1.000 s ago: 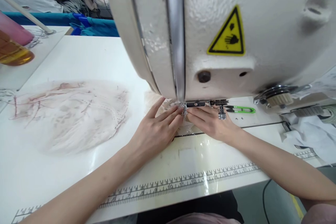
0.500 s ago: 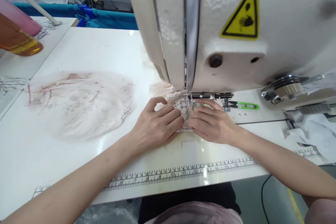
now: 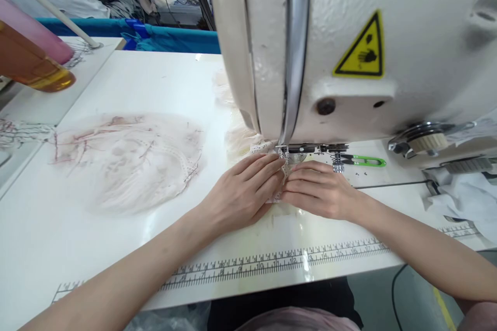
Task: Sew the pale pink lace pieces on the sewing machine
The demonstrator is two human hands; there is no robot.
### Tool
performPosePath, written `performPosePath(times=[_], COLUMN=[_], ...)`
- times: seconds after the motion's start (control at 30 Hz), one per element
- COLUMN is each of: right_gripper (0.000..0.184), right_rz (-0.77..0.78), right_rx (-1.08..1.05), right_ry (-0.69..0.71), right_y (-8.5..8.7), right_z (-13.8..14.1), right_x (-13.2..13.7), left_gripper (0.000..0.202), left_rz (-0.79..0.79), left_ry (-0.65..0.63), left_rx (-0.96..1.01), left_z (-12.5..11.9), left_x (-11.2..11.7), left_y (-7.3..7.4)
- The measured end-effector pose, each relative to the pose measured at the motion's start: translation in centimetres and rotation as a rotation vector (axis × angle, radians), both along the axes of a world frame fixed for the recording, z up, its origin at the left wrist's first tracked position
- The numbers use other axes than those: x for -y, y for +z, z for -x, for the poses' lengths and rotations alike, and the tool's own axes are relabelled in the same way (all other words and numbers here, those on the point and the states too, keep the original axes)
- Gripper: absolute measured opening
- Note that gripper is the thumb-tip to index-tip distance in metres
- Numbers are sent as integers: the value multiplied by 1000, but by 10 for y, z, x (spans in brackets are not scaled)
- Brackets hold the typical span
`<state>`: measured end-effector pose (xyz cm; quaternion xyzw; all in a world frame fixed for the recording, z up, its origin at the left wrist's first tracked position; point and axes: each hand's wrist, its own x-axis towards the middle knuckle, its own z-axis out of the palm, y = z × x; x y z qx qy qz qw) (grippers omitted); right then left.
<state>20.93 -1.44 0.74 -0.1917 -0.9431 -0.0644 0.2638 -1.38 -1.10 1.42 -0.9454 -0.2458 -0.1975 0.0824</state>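
Observation:
My left hand [image 3: 243,191] and my right hand [image 3: 316,191] lie side by side on the white table, fingers stretched flat and pressing a narrow strip of white lace [image 3: 283,163] between them. The lace runs forward under the presser foot [image 3: 297,150] of a big white sewing machine [image 3: 349,36]. More cream lace fabric [image 3: 238,137] bunches just behind my left fingertips, to the left of the needle. Most of the strip is hidden under my fingers.
A heap of sheer pink lace pieces [image 3: 124,158] lies on the table's left. Green thread snips [image 3: 363,161] rest right of the needle. A ruler strip [image 3: 272,264] runs along the table's front edge. An amber and pink bottle [image 3: 34,62] sits far left; white cloth [image 3: 466,196] lies far right.
My left fingers, curled on the lace half a second ago, have flattened out. Both hands have edged the lace forward toward the needle. The view has shifted slightly.

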Motion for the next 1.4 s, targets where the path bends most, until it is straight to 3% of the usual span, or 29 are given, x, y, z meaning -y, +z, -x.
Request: performPosePath(times=[0.1, 0.23, 0.57, 0.77, 0.93, 1.4], right_gripper=[16, 16, 8, 13, 13, 16], right_rz=[3, 8, -52, -111, -131, -39], right_rx=[24, 0, -102, -125, -134, -22], right_ry=[-2, 0, 27, 14, -7, -88], right_y=[1, 1, 1, -1, -3, -5], right_z=[0, 3, 18, 24, 24, 10], right_x=[0, 1, 2, 1, 1, 2], left_gripper=[47, 55, 47, 53, 51, 50], left_rz=[107, 157, 104, 166, 126, 53], left_ry=[32, 69, -44, -28, -24, 42], left_rx=[-44, -78, -81, -99, -98, -79], left_z=[1, 3, 12, 15, 13, 6], left_x=[-1, -4, -20, -22, -22, -16], left_y=[-6, -9, 1, 3, 3, -5])
